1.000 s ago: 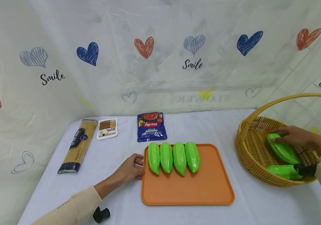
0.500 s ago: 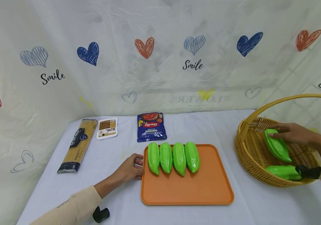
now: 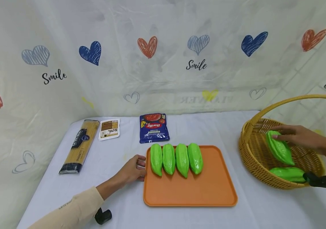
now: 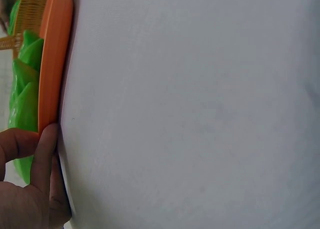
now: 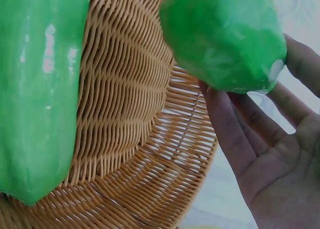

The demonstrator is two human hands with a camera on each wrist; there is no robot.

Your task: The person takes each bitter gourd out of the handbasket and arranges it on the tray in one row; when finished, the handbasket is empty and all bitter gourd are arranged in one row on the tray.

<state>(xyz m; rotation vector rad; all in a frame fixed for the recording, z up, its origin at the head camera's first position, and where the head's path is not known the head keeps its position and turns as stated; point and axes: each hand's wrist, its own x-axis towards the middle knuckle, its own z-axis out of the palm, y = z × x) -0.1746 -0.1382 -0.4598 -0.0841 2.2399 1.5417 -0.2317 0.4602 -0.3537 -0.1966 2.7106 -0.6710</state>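
My right hand grips the upper end of a glossy green, ridged gourd inside the wicker basket. In the right wrist view the thumb and fingers hold the blunt end of this gourd, which is raised over the weave. A second green gourd lies at the basket's near side. On the left, my left hand pinches the left rim of an orange tray. Several matching gourds lie side by side along the tray's back left, tips pointing toward me.
Behind the tray lies a blue sauce pouch. A pack of spaghetti and a small white-and-brown packet are at the back left. The basket's tall handle arches over the right hand's side. White cloth covers the table.
My right hand has drawn the gourd a little up and left within the basket, away from the lower gourd. The left hand stays at the tray rim.
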